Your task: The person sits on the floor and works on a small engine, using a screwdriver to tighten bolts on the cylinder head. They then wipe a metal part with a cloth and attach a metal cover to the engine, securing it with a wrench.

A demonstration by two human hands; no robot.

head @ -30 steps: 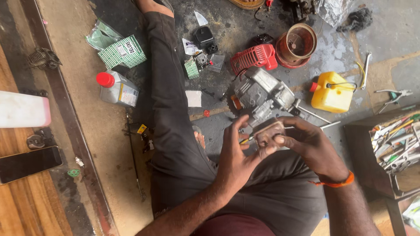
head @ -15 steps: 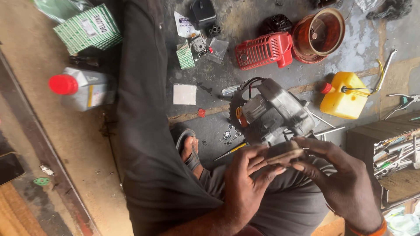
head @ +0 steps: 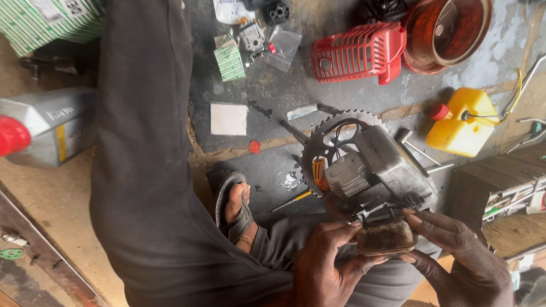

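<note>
While both hands pinch the grimy brown part (head: pixel 385 237) just below the engine (head: pixel 372 167), the left hand (head: pixel 324 267) and right hand (head: pixel 463 258) would do best gripping its edges evenly.

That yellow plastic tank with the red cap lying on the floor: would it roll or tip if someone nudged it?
The yellow tank looks boxy and lies on a flat side, so it would probably slide, not roll. Being plastic, it is likely light unless filled; how full it is cannot be seen. The thin hose at its top may drag or snag when it is lifted.
</note>
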